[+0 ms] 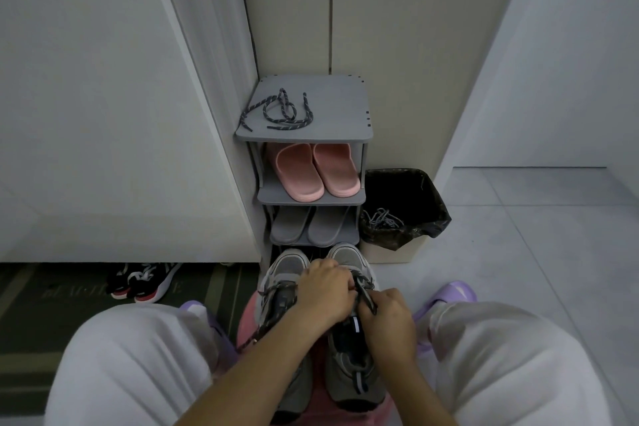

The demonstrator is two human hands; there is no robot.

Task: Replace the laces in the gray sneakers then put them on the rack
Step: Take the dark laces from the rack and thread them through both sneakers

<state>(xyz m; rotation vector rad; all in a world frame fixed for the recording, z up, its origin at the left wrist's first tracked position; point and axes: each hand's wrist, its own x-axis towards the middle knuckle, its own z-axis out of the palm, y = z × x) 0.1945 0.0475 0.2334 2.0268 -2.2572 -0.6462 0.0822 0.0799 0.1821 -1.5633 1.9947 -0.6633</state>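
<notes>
sitting on the left are black and red shoes (141, 282). the gray sneakers (288, 266) lie between the knees, just in front of the gray rack (332, 107). the left hand (323, 290) curls tight around a dark lace (366, 297) on the right sneaker. the right hand (389, 318) pinches the same lace. a black bin (428, 190) stands beside the rack.

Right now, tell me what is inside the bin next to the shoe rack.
A tangle of pale gray laces lies in the black-lined bin, against its left side. The bag's folds hide the bottom, so anything beneath the laces cannot be seen.
</notes>
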